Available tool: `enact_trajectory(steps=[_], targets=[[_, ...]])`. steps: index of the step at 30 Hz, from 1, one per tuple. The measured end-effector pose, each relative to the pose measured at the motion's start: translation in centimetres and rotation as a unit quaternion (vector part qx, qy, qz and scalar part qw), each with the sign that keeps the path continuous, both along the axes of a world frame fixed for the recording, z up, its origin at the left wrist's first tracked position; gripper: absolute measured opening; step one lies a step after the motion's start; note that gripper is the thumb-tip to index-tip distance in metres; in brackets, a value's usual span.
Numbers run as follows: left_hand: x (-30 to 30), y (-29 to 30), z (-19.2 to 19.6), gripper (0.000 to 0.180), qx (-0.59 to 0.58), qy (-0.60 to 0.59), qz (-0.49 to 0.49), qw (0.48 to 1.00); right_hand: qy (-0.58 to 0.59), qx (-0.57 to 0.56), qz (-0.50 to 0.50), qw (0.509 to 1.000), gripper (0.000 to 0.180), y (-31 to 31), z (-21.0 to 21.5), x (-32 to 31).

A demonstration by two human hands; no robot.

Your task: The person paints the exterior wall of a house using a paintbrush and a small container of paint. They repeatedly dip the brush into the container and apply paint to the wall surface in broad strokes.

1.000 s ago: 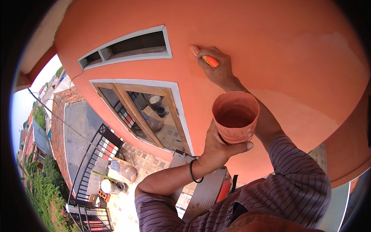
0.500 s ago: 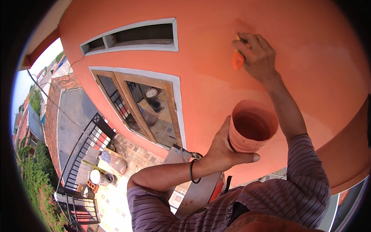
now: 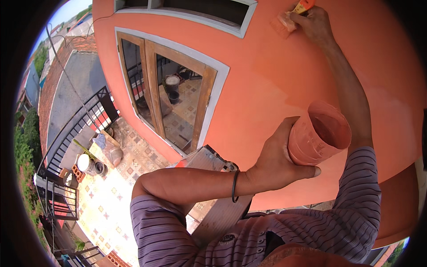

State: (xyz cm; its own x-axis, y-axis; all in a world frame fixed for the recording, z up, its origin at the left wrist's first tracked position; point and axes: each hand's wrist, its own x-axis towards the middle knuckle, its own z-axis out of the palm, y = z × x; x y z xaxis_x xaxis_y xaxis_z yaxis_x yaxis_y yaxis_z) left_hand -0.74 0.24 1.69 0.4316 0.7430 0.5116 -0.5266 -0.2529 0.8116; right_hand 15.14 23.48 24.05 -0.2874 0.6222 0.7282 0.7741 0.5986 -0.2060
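My left hand [image 3: 280, 158] is wrapped round an orange-coated paint cup [image 3: 313, 138], its mouth tilted up and to the right. Paint smears coat the cup's inside and rim; how much paint lies at the bottom is hidden. High on the orange wall [image 3: 275, 98], my right hand [image 3: 316, 26] grips a paintbrush [image 3: 288, 22] with an orange-and-yellow handle. The brush's paint-laden bristles point down and left, at the wall's surface. Darker, wet-looking patches show on the wall below the brush.
A wood-framed window [image 3: 173, 89] with white trim and a vent opening [image 3: 195, 11] are left of my hands. A ladder [image 3: 218, 222] stands beneath my left arm. Far below lie a tiled floor [image 3: 111, 196], a white bucket [image 3: 85, 163] and a black railing [image 3: 66, 138].
The brush has turned over: its handle pointed down before, and now its bristles do. The cup has tilted further right. The whole view has shifted, with the window larger and the floor more visible.
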Motion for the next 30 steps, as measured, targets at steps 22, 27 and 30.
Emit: enact_trajectory(steps=[22, 27, 30], targets=[[0.3, 1.2, -0.2, 0.101, 0.006, -0.061, -0.124, 0.990, -0.139, -0.020, 0.022, 0.990, 0.016, -2.8, -4.1, 0.0], [0.2, 1.0, -0.3, 0.101, 0.016, -0.046, -0.130, 0.990, -0.168, 0.443, 0.071, 0.878, 0.008, -4.2, 2.8, 0.9], [0.3, 0.8, -0.5, 0.103, 0.035, -0.040, -0.111, 0.992, -0.386, 0.447, -0.054, 0.805, 0.017, -3.4, -1.2, 0.2]])
